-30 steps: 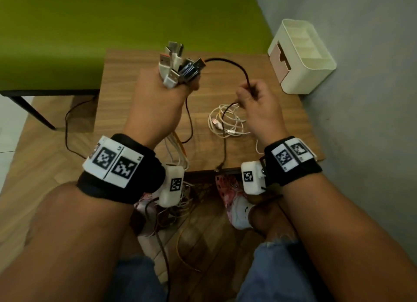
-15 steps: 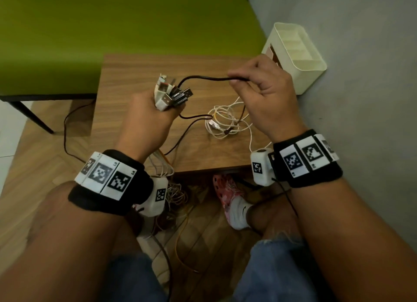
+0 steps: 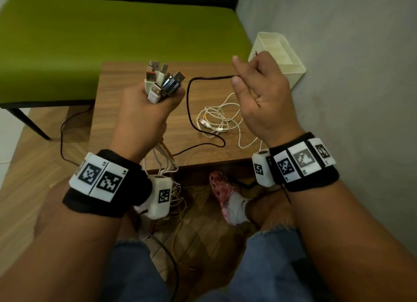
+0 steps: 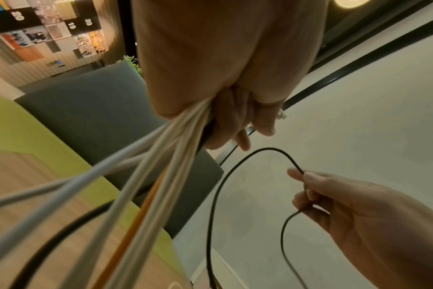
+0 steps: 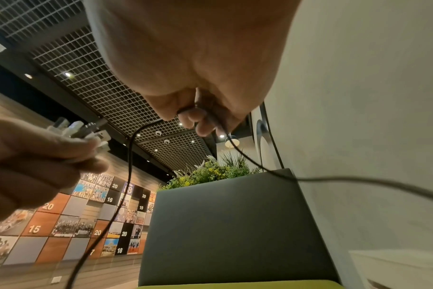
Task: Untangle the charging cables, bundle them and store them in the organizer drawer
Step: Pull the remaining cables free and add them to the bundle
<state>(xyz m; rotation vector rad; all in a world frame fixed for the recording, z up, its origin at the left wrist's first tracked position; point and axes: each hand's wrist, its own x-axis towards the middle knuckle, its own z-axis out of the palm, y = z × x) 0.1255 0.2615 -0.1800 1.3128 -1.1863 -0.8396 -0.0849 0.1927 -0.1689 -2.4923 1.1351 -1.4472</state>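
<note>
Two hands are up over the small wooden table (image 3: 140, 76). The left hand (image 3: 144, 119) is a tight fist around a bunch of cables (image 4: 161, 156), and their plugs (image 3: 162, 80) stick up out of the fist. The right hand (image 3: 264, 98), at 3 o'clock from the left one, pinches a thin black cable (image 3: 191, 112) with curled fingers (image 5: 205, 121). That black cable loops down to the table. A loose pile of white cables (image 3: 216, 121) lies on the table between the hands. The cream organizer (image 3: 293, 69) sits at the table's 1 o'clock corner, by the grey wall.
</note>
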